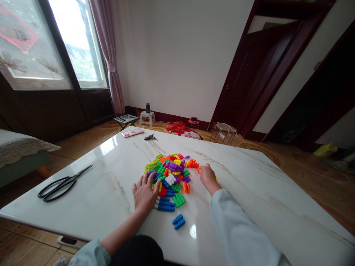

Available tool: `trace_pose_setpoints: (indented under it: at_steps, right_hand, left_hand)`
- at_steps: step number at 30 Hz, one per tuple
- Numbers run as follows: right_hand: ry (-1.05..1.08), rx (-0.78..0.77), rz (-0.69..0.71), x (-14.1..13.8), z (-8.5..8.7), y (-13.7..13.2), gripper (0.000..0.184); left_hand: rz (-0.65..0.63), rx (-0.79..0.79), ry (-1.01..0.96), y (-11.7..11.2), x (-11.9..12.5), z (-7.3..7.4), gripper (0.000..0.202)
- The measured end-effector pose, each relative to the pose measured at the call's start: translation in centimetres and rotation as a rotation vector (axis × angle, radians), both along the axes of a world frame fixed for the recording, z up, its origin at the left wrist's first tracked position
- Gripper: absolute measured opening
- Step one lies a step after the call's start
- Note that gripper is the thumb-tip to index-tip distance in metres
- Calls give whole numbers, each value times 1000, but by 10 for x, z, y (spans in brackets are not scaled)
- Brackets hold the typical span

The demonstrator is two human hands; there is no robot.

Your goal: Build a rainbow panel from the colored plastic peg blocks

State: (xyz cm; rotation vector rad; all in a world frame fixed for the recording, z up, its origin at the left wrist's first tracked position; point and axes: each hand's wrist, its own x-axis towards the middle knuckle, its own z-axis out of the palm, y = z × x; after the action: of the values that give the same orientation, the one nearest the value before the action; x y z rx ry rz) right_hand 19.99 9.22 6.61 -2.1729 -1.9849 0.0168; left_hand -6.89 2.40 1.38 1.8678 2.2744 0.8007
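A heap of bright plastic building pieces (174,168) lies in the middle of the table. My left hand (145,193) rests on the heap's near left side, fingers spread over green, yellow and blue pieces. At the right side, my right hand (208,176) is closed, its fingertips on a small orange piece (199,170). Orange joined pieces (192,163) lie just beyond it. A yellow piece (217,179) shows partly beside the right hand. Nearer to me are a green piece (179,200) and a separate blue piece (179,221).
Black-handled scissors (62,184) lie on the left of the white marble-look table (111,199). Near the far edge are a phone (132,132) and a bunch of keys (150,137). Low stools, one a white stool (147,118), stand on the floor beyond.
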Motion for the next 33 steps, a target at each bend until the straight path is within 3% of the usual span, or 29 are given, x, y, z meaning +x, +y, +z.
trace_pose_setpoints:
  at_steps: [17, 23, 25, 28, 30, 33]
  right_hand:
    - [127, 249, 118, -20, -23, 24, 14]
    - [102, 296, 81, -5, -10, 21, 12]
    - [31, 228, -37, 10, -1, 16, 11]
    - [-16, -90, -210, 34, 9, 6, 27]
    - [15, -278, -237, 44, 12, -1, 35]
    - [82, -356, -192, 44, 14, -5, 23]
  left_hand:
    - [6, -15, -4, 0, 0, 1, 47]
    - [7, -11, 4, -1, 1, 2, 47]
    - [10, -11, 7, -1, 1, 2, 47]
    - [8, 1, 13, 0, 1, 1, 47]
    - [6, 8, 16, 1, 1, 0, 47]
    - [7, 12, 15, 1, 1, -1, 47]
